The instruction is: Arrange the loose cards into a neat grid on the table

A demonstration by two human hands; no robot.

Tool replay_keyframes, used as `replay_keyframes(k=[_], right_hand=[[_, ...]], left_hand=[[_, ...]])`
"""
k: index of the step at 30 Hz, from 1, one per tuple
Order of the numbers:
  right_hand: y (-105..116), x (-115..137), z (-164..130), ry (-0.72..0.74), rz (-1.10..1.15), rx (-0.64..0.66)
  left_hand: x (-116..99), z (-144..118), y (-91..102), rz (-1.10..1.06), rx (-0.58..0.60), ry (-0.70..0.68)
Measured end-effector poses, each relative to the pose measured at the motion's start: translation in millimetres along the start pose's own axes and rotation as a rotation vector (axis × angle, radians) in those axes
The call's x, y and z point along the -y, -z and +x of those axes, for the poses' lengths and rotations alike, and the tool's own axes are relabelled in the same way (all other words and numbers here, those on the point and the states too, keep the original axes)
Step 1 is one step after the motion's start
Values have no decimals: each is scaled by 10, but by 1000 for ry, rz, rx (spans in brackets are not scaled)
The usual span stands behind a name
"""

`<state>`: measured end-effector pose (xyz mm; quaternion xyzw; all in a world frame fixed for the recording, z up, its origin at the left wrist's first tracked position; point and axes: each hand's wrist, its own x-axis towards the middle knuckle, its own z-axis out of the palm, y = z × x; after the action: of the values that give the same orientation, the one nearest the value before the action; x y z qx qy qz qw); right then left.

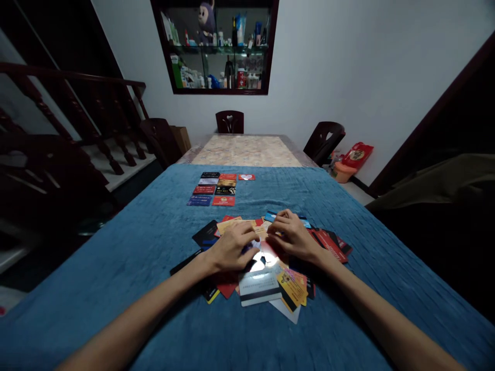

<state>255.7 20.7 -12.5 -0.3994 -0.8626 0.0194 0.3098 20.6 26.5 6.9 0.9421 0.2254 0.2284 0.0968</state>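
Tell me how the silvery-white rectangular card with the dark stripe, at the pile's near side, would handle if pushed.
The silvery-white rectangular card is probably fairly stiff, since its edges look straight. The bright glare on it hints at a smooth face that may slide easily. Being thin and flat, it is likely light and not apt to roll.

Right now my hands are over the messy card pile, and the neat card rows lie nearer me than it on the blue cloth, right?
No: the head view shows the neat card rows lie farther from you than the messy pile, on the blue cloth. Your left hand and right hand are over the pile.
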Motion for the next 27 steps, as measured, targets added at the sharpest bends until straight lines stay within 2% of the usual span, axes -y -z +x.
replay_keyframes(k=[5,9,15,20,27], right_hand=[[85,162,-23,23,74,103],[81,215,-22,57,102,126],[54,227,-40,69,97,156],[58,247,-50,78,103,160],[89,306,-53,107,88,264]], left_hand=[[-54,-91,42,-33,188,-36],[-42,-110,57,7,253,-25],[-4,-112,33,56,222,40],[64,-123,-8,167,175,20],[133,-128,-57,270,114,12]])
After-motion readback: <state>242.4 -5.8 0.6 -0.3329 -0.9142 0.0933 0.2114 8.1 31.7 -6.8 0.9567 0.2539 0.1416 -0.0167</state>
